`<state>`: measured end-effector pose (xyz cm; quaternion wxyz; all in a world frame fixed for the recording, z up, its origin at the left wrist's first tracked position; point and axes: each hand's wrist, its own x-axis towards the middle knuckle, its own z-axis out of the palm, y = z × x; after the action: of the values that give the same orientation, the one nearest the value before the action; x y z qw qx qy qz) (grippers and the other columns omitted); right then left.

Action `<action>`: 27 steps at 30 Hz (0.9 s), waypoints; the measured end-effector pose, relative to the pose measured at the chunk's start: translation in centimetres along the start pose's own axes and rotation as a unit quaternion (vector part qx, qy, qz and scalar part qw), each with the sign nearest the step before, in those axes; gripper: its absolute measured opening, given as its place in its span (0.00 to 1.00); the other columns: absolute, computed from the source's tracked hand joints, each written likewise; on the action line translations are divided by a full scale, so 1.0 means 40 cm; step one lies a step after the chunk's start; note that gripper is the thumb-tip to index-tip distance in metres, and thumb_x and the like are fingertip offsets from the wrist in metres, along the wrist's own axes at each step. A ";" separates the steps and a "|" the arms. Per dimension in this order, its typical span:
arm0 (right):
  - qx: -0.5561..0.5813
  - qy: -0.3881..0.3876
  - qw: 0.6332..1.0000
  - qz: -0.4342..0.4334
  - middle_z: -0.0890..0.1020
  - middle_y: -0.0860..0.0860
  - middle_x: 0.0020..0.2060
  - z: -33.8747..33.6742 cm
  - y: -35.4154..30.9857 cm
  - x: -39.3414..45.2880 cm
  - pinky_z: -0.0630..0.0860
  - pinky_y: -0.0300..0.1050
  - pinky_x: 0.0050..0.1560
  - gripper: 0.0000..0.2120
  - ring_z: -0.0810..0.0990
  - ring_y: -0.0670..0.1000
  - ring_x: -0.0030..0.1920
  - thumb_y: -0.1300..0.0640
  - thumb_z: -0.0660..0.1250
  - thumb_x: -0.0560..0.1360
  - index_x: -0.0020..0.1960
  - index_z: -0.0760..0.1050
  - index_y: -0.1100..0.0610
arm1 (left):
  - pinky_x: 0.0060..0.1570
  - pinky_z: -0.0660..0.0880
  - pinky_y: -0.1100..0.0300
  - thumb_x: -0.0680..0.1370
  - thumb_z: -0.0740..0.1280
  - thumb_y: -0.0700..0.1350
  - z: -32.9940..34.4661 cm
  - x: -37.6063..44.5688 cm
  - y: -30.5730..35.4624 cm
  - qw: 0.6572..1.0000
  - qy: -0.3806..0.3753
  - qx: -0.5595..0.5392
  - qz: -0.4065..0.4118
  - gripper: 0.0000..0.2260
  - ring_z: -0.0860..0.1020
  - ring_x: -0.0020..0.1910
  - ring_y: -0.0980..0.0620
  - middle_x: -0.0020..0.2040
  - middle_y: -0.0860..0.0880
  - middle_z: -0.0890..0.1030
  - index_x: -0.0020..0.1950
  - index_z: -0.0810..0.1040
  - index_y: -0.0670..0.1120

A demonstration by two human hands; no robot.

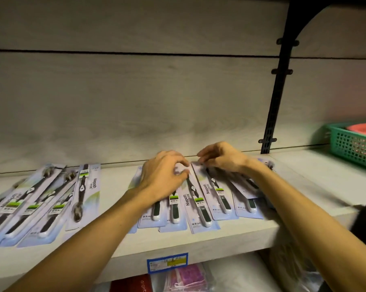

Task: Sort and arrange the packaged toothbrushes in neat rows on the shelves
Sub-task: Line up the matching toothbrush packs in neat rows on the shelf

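Several packaged toothbrushes lie flat on the pale wooden shelf point(230, 232). One group point(41, 199) fans out at the left, slanted and overlapping. A second group point(201, 207) lies in the middle, side by side with handles toward the front edge. My left hand point(163, 175) rests on the far ends of the middle packs, fingers curled over the top of one pack. My right hand point(222, 158) hovers just right of it, fingertips pinching the top edge of another toothbrush pack point(211, 190). More packs point(247, 199) lie under my right wrist, partly hidden.
A green plastic basket point(352, 144) with a pink item inside stands at the right on the shelf. A black bracket upright point(277, 98) runs up the back wall. A blue price label point(167, 262) sticks to the shelf front. Bagged goods fill the shelf below.
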<state>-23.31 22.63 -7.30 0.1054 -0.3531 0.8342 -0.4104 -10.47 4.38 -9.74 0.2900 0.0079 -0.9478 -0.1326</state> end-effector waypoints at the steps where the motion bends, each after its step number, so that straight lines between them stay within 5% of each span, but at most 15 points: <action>1: -0.021 -0.001 1.000 -0.010 0.83 0.56 0.59 0.008 -0.004 0.003 0.78 0.36 0.56 0.20 0.82 0.52 0.57 0.67 0.71 0.75 0.66 0.76 0.63 | 0.56 0.70 0.58 0.77 0.67 0.60 0.003 0.004 -0.008 0.999 -0.022 0.032 -0.005 0.13 0.75 0.62 0.54 0.61 0.59 0.79 0.59 0.81 0.57; 4: -0.110 0.001 0.993 -0.048 0.81 0.49 0.60 0.014 -0.015 0.001 0.72 0.24 0.47 0.20 0.79 0.46 0.57 0.55 0.71 0.77 0.68 0.76 0.58 | 0.65 0.66 0.50 0.77 0.59 0.68 0.024 0.015 -0.010 0.984 -0.150 0.063 -0.066 0.26 0.68 0.70 0.47 0.70 0.54 0.74 0.69 0.74 0.55; 6: -0.136 0.020 0.989 -0.060 0.81 0.49 0.60 0.007 -0.011 -0.008 0.73 0.25 0.49 0.19 0.79 0.45 0.56 0.53 0.71 0.77 0.67 0.78 0.57 | 0.68 0.65 0.45 0.77 0.58 0.70 0.033 0.019 -0.004 0.978 -0.180 0.068 -0.078 0.26 0.67 0.71 0.46 0.71 0.55 0.74 0.69 0.75 0.58; 10: -0.204 0.004 0.977 -0.062 0.84 0.52 0.56 0.002 0.002 -0.022 0.75 0.47 0.61 0.15 0.81 0.51 0.56 0.56 0.71 0.77 0.63 0.81 0.59 | 0.67 0.66 0.43 0.77 0.62 0.67 0.031 0.025 0.002 0.984 -0.149 0.040 -0.090 0.19 0.70 0.69 0.47 0.66 0.58 0.78 0.63 0.79 0.61; 27: -0.200 0.058 0.978 -0.014 0.84 0.56 0.59 0.083 -0.030 -0.032 0.77 0.47 0.62 0.17 0.82 0.54 0.58 0.63 0.69 0.75 0.63 0.81 0.60 | 0.57 0.76 0.51 0.78 0.67 0.56 0.023 0.018 -0.010 0.985 -0.067 -0.050 -0.154 0.07 0.81 0.55 0.49 0.51 0.56 0.85 0.49 0.84 0.58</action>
<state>-20.24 20.97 -8.65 -0.0213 -0.3543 0.8992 -0.2560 -11.59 4.14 -10.18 0.2017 0.1301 -0.9449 -0.2227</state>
